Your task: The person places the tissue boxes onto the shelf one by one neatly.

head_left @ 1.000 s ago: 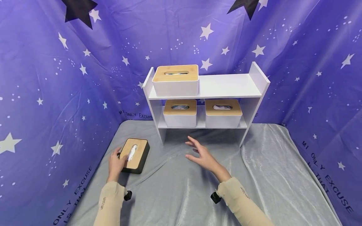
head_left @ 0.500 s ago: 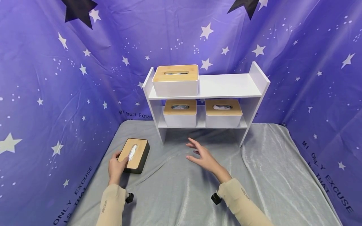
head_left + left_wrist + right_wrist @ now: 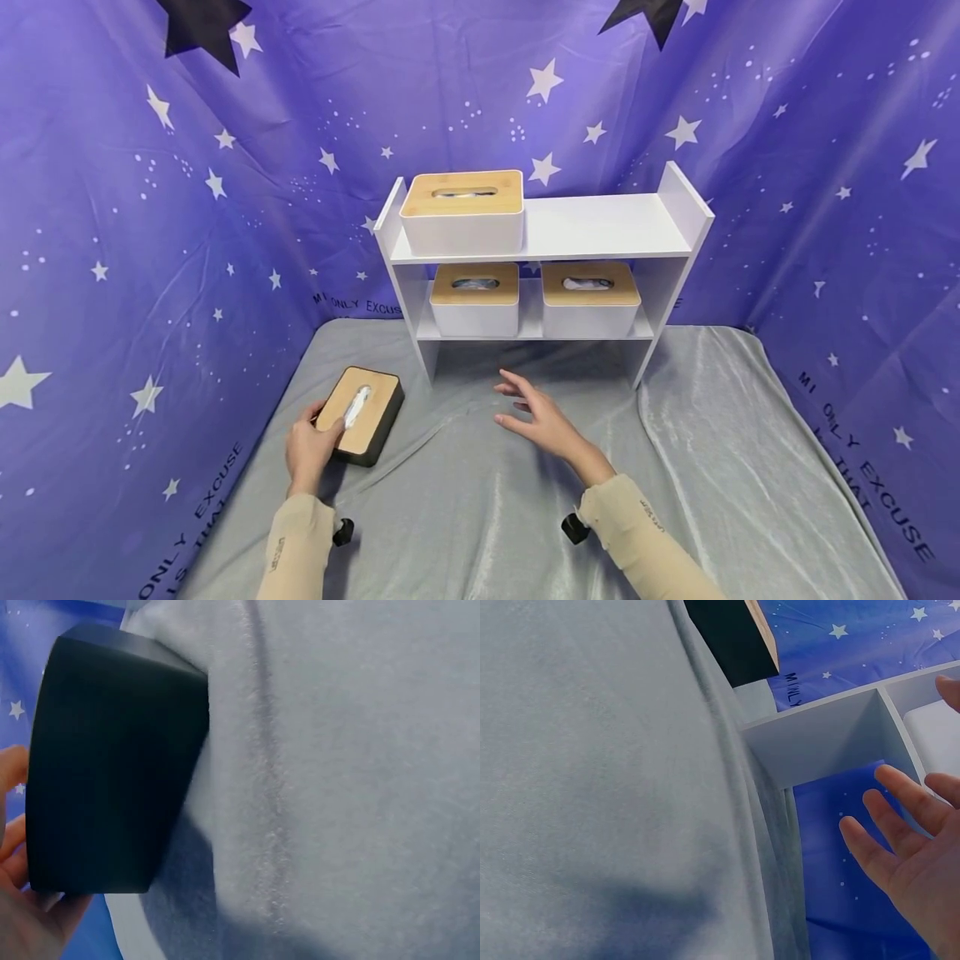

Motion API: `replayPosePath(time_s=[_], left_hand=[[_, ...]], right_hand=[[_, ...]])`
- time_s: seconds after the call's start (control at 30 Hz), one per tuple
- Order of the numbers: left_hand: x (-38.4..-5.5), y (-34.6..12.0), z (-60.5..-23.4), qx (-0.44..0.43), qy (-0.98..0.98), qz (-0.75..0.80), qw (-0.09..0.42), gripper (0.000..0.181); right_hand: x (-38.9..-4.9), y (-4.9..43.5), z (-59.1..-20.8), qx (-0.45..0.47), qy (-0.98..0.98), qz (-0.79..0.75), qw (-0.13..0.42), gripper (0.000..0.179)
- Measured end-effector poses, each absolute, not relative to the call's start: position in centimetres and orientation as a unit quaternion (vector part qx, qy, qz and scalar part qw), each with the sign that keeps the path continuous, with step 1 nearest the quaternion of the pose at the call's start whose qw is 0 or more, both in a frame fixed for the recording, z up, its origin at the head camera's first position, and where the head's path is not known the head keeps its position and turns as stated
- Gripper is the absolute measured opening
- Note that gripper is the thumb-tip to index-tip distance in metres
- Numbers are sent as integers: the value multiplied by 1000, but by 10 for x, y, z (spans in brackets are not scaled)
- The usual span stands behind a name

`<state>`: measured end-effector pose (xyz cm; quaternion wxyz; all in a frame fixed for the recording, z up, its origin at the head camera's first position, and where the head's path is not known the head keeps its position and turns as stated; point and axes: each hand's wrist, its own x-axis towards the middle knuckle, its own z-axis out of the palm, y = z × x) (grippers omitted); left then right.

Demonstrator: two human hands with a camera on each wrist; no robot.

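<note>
A black tissue box (image 3: pixel 382 423) with a light wooden lid and white tissue in its slot is at the left of the grey cloth. My left hand (image 3: pixel 310 446) grips its near left side, thumb on the lid and fingers at the outer edge. In the left wrist view the dark side of the tissue box (image 3: pixel 112 772) hides part of the fingers (image 3: pixel 15 769). My right hand (image 3: pixel 542 421) hovers in front of the shelf, fingers spread and holding nothing; in the right wrist view its fingers (image 3: pixel 907 840) are extended.
A white two-tier shelf (image 3: pixel 600 229) stands at the back. One white tissue box (image 3: pixel 462 233) with a wooden lid sits on its top left. Two more, a left box (image 3: pixel 476 319) and a right box (image 3: pixel 592 321), are on the lower tier. A purple starry curtain (image 3: pixel 300 167) surrounds the cloth.
My left thumb has moved a little further onto the lid. The black tissue box has shifted slightly to the right and turned a little. My right hand has stayed almost still.
</note>
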<state>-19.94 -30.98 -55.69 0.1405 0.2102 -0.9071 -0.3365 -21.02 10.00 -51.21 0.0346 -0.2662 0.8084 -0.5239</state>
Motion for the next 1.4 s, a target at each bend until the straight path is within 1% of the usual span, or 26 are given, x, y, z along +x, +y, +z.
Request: replayPosePath(time_s=[0.17, 0.4, 0.7, 1.0, 1.2, 1.4], left_hand=[[-199, -304, -555, 160, -923, -322, 137, 56], [-201, -289, -554, 52, -931, -340, 127, 53], [-204, -259, -560, -37, -918, -390, 70, 53], [-212, -224, -558, -132, -912, -386, 39, 49], [-214, -202, -558, -167, -902, -397, -5, 48], [-215, -186, -561, -193, -892, -406, -45, 47]], right_hand=[[-210, 100, -515, -263, 809, -524, 40, 71], [-209, 102, -519, -252, 817, -516, 51, 69], [-208, 103, -530, -261, 812, -519, 57, 71], [-206, 105, -544, -270, 806, -521, 78, 78], [-200, 113, -549, -267, 803, -524, 94, 85], [-192, 120, -558, -241, 811, -516, 131, 95]])
